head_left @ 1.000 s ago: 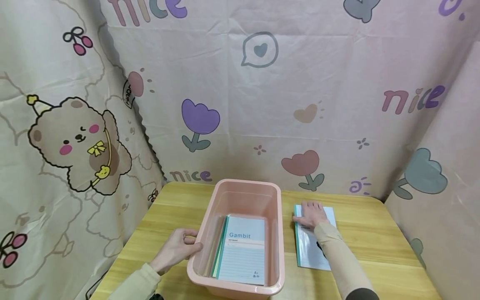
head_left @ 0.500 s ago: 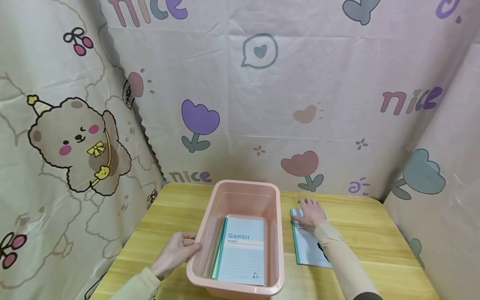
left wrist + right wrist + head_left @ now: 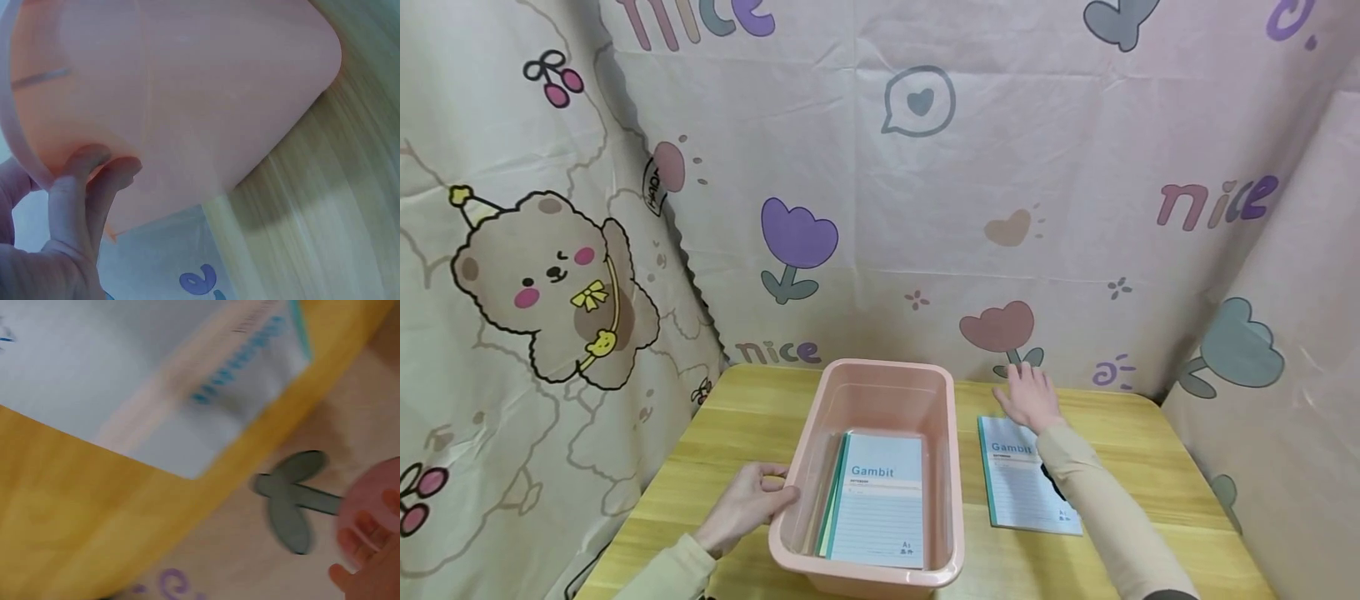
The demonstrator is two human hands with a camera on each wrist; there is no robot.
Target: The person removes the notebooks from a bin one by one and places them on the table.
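A pink plastic tub (image 3: 957, 467) stands on the table, and my left hand (image 3: 748, 504) pinches its left rim. In the left wrist view two fingertips (image 3: 128, 167) press the tub's outer wall (image 3: 206, 112). Inside the tub lie a light blue "Gambit" notebook (image 3: 883, 500) and others beneath it, their green and yellow edges showing at the left. To the right, a second Gambit notebook (image 3: 1018, 492) lies flat on the table, partly hidden by the right sleeve. My right hand (image 3: 1032, 398) hovers over its far edge with fingers spread, holding nothing.
The wooden table (image 3: 1150, 483) extends to both sides of the tub. A printed cloth (image 3: 887, 192) hangs behind the table and along both sides.
My right hand has lifted off the right notebook and moved away toward the back. That notebook has shifted slightly left and turned a little. The left hand keeps its hold on the tub.
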